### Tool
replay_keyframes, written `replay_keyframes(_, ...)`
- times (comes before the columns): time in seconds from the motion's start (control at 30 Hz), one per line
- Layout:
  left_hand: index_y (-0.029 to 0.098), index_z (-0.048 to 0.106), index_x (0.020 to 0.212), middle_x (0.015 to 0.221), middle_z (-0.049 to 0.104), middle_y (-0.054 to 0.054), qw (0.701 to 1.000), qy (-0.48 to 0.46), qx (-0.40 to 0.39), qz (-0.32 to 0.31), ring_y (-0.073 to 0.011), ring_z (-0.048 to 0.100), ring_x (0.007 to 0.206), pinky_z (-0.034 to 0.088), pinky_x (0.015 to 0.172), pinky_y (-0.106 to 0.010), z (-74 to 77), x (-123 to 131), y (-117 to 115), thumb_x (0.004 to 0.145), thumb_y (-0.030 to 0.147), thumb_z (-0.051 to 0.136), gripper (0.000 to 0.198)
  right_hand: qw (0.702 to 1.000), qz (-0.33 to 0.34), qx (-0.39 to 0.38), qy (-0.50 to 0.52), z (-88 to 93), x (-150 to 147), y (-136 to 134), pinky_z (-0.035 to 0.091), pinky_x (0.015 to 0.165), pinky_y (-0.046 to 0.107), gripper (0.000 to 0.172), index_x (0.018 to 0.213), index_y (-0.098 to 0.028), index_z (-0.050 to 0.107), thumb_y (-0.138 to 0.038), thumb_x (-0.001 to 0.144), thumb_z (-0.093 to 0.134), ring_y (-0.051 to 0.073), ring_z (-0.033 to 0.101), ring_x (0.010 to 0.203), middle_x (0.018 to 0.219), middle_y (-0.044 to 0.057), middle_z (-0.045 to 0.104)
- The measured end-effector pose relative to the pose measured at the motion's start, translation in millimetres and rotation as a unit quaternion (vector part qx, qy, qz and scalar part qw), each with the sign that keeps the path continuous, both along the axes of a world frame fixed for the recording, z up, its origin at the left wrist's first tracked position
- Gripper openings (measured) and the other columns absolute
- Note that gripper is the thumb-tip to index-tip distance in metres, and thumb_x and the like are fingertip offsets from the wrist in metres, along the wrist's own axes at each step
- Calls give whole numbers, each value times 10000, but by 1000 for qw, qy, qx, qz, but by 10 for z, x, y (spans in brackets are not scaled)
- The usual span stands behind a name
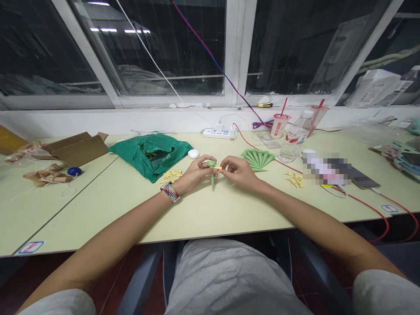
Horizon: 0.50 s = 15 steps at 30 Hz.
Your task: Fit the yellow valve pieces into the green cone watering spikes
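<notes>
Precariously, the left hand (pixel 196 171) gripped a green plastic spike (pixel 213 178); right fingers (pixel 225 167) pinched a small yellow piece (pixel 218 167), which a slackened pinch could drop.

A pale green desk (pixel 249 214) holds a green plastic bag (pixel 151 155), cardboard box (pixel 78 148), power strip (pixel 219 134) and phone (pixel 362 178).

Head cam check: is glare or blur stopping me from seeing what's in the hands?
In the head view, the window glass carries bright ceiling-light reflections, well away from the work; the left hand, right hand and green plastic spike look fairly sharp but small; wide-angle distortion slants the front table edge; a pixelated patch hides items at right.
</notes>
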State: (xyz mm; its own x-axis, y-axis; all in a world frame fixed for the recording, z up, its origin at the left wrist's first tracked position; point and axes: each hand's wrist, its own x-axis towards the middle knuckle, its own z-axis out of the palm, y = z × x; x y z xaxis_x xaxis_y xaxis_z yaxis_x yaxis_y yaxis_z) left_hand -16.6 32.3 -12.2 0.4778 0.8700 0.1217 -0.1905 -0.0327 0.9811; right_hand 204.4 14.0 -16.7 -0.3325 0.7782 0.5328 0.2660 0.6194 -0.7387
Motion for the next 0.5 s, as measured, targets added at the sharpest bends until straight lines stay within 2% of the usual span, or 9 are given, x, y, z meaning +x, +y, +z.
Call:
replay_keyframes(0.1,214,649,1108,781,705,19,1000,3,12,0,-173,745,781,579,817,-319,-9,6,-8,767,245,892,420,1000,-14,16,-5,-23,-9,2,462,584,283,266,910,-226,668,-489,916,707,147,596,614,860,28,704)
replay_keyframes(0.17,216,649,1112,780,705,19,1000,8,23,-1,-175,742,774,578,809,-322,-2,12,-16,773,253,891,418,999,-24,25,-19,-36,-2,10,451,597,287,319,861,-220,676,-528,944,682,149,579,603,789,18,698)
replay_keyframes(0.27,218,651,1109,777,706,15,999,18,35,-3,-180,739,772,572,793,-320,17,23,-33,782,264,888,406,998,-24,13,-50,-44,12,13,439,623,294,467,737,-212,656,-555,1034,548,152,567,576,649,2,654)
replay_keyframes(0.33,217,652,1107,785,713,11,999,22,38,-4,-177,738,774,567,787,-311,25,28,-38,784,263,888,403,998,-14,-11,-52,-42,16,3,445,627,295,530,719,-209,647,-547,1077,453,150,577,559,639,3,653)
replay_keyframes(0.4,216,650,1110,781,710,13,999,21,37,-5,-171,736,770,566,787,-306,24,26,-33,785,262,887,404,999,-11,-21,-43,-35,19,-11,449,615,290,503,753,-209,642,-519,1086,428,146,592,555,686,6,672)
replay_keyframes(0.5,216,644,1116,807,716,12,999,13,29,-2,-164,737,770,572,800,-307,8,14,-14,778,261,891,421,999,-15,3,-34,-27,25,-31,452,601,279,255,924,-221,636,-448,1020,569,140,612,574,831,5,710)
